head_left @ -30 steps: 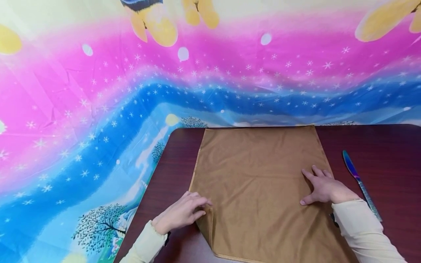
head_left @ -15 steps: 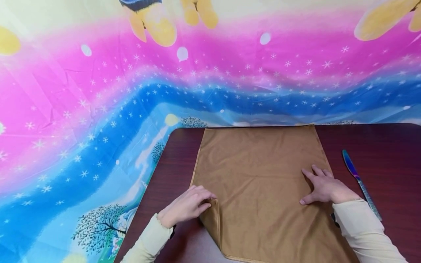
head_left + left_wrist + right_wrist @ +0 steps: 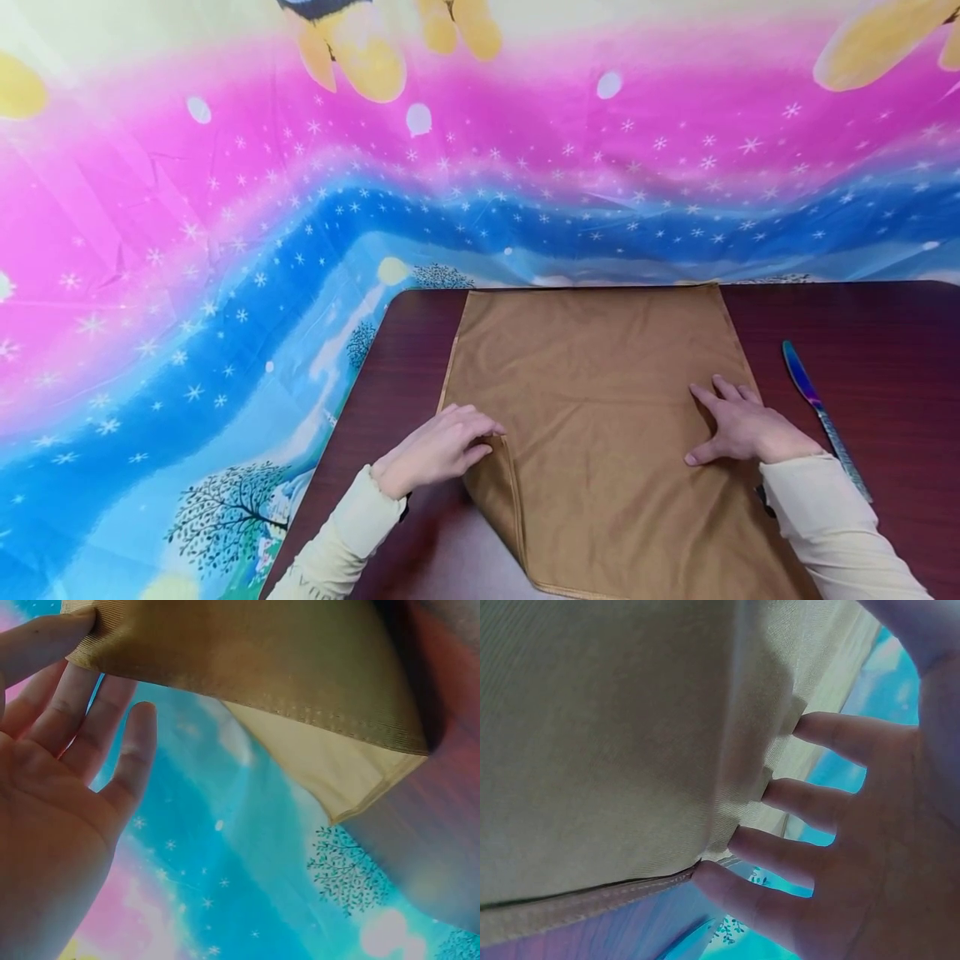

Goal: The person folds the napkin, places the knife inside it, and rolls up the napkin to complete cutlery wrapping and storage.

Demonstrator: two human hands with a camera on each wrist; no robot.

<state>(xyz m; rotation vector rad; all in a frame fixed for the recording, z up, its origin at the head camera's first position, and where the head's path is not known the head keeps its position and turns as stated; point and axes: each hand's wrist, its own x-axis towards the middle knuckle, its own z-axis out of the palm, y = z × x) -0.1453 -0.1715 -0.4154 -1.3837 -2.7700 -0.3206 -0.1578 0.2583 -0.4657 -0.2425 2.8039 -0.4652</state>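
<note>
A brown cloth (image 3: 600,375) with stitched hems lies spread over the dark reddish table. My left hand (image 3: 442,446) pinches its left edge between thumb and fingers and holds it raised, so the near-left part folds up and shows its underside. In the left wrist view the thumb presses the hemmed corner (image 3: 94,637) of the cloth against the index finger, while the other fingers stay loose. My right hand (image 3: 738,425) rests on the cloth near its right edge with fingers spread. Those fingertips (image 3: 810,724) touch the fabric in the right wrist view.
To the right of the cloth lies a table knife (image 3: 821,408) with an iridescent blue-purple blade. The table (image 3: 885,333) ends at the back against a colourful printed backdrop (image 3: 525,125), which also hangs along its left side.
My left hand has moved right and slightly away from me, drawing the cloth's left edge along and exposing more table beneath. The right hand has stayed in place.
</note>
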